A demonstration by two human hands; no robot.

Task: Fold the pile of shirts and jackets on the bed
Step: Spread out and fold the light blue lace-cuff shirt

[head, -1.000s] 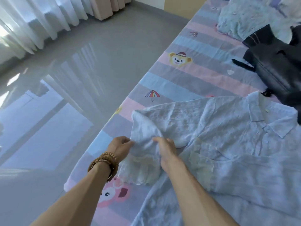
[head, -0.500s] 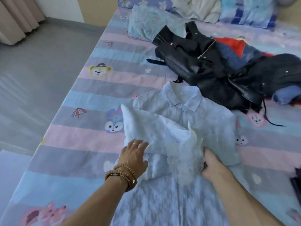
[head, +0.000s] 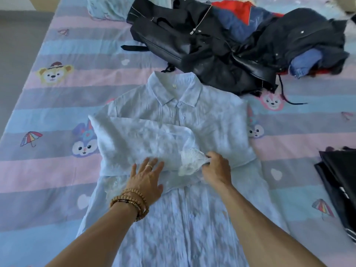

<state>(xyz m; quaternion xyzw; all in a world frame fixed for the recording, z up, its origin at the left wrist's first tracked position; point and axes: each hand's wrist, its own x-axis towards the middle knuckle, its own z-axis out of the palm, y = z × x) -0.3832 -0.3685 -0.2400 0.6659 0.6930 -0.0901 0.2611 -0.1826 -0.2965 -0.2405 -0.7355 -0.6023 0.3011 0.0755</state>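
Observation:
A pale blue collared shirt (head: pixel 212 120) lies face up on the bed, collar away from me, hem toward me. Its left sleeve (head: pixel 138 139) is folded across the chest. My left hand (head: pixel 146 176), with beaded bracelets on the wrist, presses flat on the folded sleeve with spread fingers. My right hand (head: pixel 215 170) pinches the sleeve's white lace cuff (head: pixel 190 160) at the middle of the shirt. Behind the collar sits a pile of dark jackets (head: pixel 221 45) with red and blue garments mixed in.
The striped cartoon bedsheet (head: pixel 57 105) lies open to the left of the shirt. A dark folded garment (head: pixel 339 185) lies at the right edge. A light blue pillow or cloth (head: pixel 107 6) sits at the top. Grey floor (head: pixel 17 45) runs along the left.
The view swung from the floor side onto the bed. The sleeve went from the shirt's left edge across the chest. My left hand flattened onto it; my right hand keeps the cuff.

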